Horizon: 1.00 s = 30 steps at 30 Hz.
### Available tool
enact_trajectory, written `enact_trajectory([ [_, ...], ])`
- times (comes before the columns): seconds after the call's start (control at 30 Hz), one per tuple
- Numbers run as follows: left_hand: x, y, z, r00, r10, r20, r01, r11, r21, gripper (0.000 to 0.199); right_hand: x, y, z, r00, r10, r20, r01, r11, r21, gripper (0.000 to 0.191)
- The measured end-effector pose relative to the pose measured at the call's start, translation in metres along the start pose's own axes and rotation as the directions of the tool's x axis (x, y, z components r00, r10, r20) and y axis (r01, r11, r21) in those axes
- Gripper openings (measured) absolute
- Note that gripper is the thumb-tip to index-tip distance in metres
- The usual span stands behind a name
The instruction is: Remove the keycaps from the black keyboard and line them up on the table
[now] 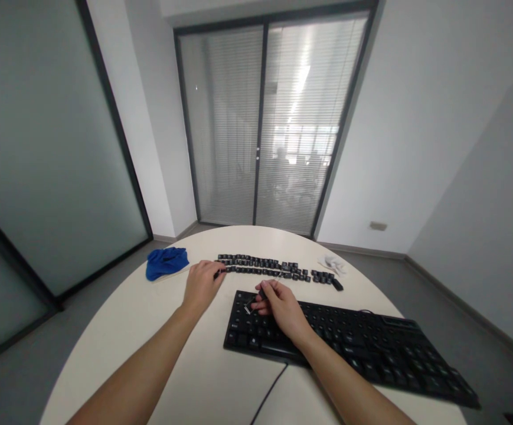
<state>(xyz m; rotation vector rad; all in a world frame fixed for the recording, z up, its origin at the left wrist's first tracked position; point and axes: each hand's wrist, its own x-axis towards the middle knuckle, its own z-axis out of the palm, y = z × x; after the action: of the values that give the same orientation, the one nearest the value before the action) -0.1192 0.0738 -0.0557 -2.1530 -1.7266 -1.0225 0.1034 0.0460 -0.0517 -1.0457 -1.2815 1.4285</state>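
Note:
My left hand (203, 284) is at the left end of the rows of loose black keycaps (256, 262), its fingers closed on a small dark keycap (218, 273) near the table surface. My right hand (283, 307) is over the left part of a black keyboard (349, 336), which lies at a slant with its right end nearer to me. In its fingers is a small tool with a dark body and metal wire prongs, which looks like a keycap puller (248, 309). The prongs point down at the upper left keys.
A blue cloth (166, 263) lies on the round table (150, 342) at the left. A crumpled white item (332, 264) lies at the back right. The keyboard's cable (268, 394) runs toward me. Beyond the table stand glass doors with blinds (221, 130).

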Motion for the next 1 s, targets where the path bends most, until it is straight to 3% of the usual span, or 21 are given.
enact_trajectory([
  [0.5,-0.001,-0.006,0.01,0.992,-0.05,0.119,0.044,0.998,0.053,0.012,-0.003,-0.002,0.0,1.0,-0.015,0.013,0.015,1.0,-0.023,0.052],
  [1.0,-0.002,0.002,0.007,0.997,-0.05,0.063,0.049,0.998,0.026,0.016,-0.004,-0.009,0.0,1.0,-0.02,-0.001,0.02,0.997,-0.07,0.051],
])
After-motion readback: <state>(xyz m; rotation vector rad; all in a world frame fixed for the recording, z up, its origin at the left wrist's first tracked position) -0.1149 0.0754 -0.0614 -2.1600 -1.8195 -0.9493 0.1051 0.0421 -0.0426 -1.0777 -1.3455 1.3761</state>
